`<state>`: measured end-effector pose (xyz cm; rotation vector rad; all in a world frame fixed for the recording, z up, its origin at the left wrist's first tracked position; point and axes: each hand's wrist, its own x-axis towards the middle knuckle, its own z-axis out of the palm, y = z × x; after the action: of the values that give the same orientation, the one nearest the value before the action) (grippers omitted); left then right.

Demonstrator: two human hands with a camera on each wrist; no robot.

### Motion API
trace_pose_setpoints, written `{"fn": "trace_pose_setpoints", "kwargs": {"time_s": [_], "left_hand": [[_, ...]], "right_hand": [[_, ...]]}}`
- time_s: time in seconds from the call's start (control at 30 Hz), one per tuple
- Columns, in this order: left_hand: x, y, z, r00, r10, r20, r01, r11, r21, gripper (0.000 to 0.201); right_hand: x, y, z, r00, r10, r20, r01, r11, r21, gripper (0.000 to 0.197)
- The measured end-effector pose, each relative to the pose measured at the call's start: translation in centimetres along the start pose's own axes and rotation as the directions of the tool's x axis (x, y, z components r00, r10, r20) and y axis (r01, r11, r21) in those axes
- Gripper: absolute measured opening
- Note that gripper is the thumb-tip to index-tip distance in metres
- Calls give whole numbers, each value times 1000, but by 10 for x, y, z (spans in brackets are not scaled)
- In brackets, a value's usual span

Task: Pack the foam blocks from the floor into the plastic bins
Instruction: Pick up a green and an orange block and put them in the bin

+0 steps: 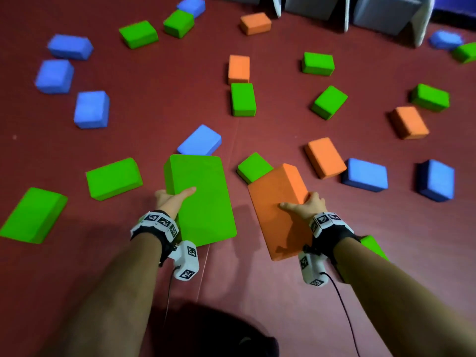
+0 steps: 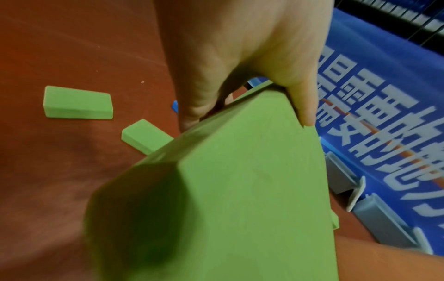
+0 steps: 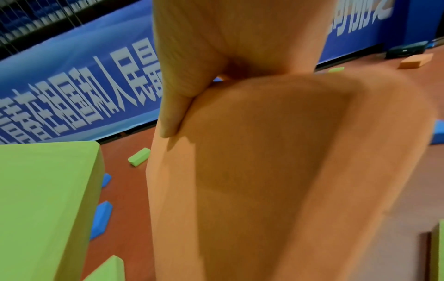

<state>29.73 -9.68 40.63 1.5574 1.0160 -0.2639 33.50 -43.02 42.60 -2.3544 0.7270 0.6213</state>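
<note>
My left hand [image 1: 173, 197] grips a green foam block [image 1: 202, 199] by its left edge, thumb on top and fingers underneath, held above the floor. In the left wrist view the same green block [image 2: 240, 199] fills the frame under my thumb [image 2: 304, 106]. My right hand [image 1: 304, 205] grips an orange foam block [image 1: 277, 210] by its right edge, thumb on top; this orange block [image 3: 276, 171] dominates the right wrist view. Grey plastic bins [image 1: 386, 15] stand at the far top, tipped on their sides. Many green, blue and orange blocks lie scattered on the red floor [image 1: 154, 99].
A green block [image 1: 253, 167] lies just beyond the orange one, a blue block [image 1: 201, 140] just beyond the held green one. More green blocks [image 1: 113, 178] sit to my left. A blue banner wall [image 2: 384, 114] runs behind the bins. Cables hang from both wrists.
</note>
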Motion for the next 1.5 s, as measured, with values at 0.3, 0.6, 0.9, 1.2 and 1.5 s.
{"fn": "trace_pose_setpoints", "kwargs": {"time_s": [0.3, 0.6, 0.9, 1.2, 1.5], "left_hand": [[-125, 265, -96, 981, 191, 43, -191, 981, -20, 109], [-85, 443, -133, 948, 317, -11, -317, 946, -66, 107], [55, 606, -117, 948, 315, -46, -317, 947, -57, 99], [195, 772, -102, 950, 311, -31, -312, 950, -30, 99], [420, 959, -25, 945, 313, 93, -317, 948, 30, 95]], "right_hand": [[-130, -214, -189, 986, -154, -69, 156, 988, 23, 101], [-100, -372, -264, 956, -226, -188, 260, 950, 176, 107], [22, -557, -274, 959, -255, -126, 279, 933, 228, 104], [148, -720, -310, 964, -216, -157, 254, 919, 300, 106], [334, -909, -298, 978, -114, -174, 169, 921, 350, 102]]}}
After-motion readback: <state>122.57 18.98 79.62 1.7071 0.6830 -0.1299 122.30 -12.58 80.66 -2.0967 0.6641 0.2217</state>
